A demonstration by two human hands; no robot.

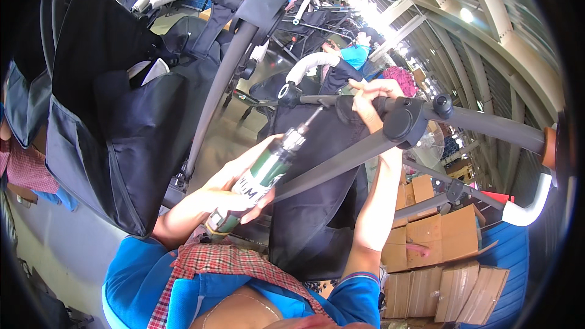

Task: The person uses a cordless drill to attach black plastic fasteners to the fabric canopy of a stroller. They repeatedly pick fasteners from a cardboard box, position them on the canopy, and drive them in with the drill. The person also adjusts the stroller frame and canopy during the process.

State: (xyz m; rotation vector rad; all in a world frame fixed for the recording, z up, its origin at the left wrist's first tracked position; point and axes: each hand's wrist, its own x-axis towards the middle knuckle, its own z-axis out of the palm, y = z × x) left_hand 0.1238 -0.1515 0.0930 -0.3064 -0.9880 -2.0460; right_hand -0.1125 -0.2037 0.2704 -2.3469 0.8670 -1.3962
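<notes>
My left hand [234, 198] is wrapped round a green and white electric screwdriver [263, 173]. Its long bit slants up to the right, and the tip is at or close to a dark tube [314, 100] of a stroller frame; whether it touches a screw is too small to tell. At that same tube, my right hand [375, 99] is closed with bent fingers, just beyond the round black joint [402, 123]. Black fabric [317, 170] hangs below the tube. From the joint, a thick grey tube [341, 161] slopes down to the left past the screwdriver.
A large black stroller seat [116, 109] and an upright grey tube [219, 91] stand on my left. At the right are a white-wrapped handle end [527, 204] and cardboard boxes [442, 237]. Farther off, a person in blue [356, 55] is among more stroller frames.
</notes>
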